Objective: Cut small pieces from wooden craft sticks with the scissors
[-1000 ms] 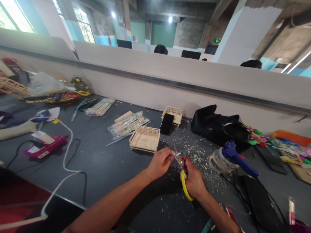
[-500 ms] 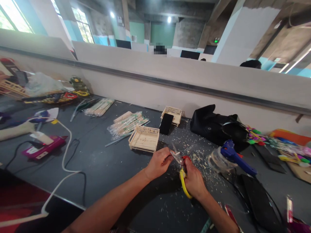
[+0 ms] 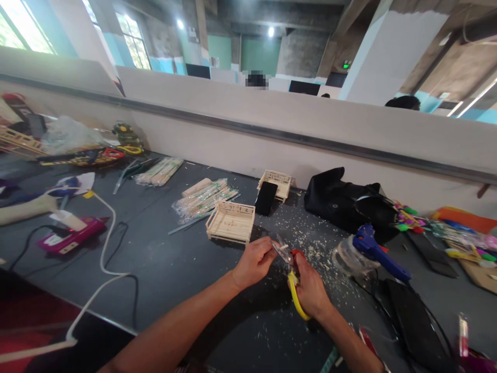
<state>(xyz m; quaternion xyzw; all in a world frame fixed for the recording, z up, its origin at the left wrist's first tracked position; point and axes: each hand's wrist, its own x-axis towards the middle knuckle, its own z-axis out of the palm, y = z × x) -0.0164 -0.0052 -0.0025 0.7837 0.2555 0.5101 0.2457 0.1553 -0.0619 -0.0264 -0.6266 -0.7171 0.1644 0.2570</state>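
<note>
My right hand is closed on scissors with yellow and red handles, their blades pointing up and to the left. A small pale stick piece shows at the blades. My left hand is pinched at the blade end, its fingertips pressed together on what looks like a thin wooden stick. Just beyond it stands a small wooden stick tray with railings. Pale chips are scattered over the dark table to the right of the blades.
Behind lie bagged sticks, a phone leaning on a second wooden piece, and a black bag. A blue glue gun rests on a plastic tub at right. A power strip with a white cable is left.
Both hands stay in nearly the same place. The scissors' handles have shifted very slightly. At the far left edge, a person's hand has gone out of view.
</note>
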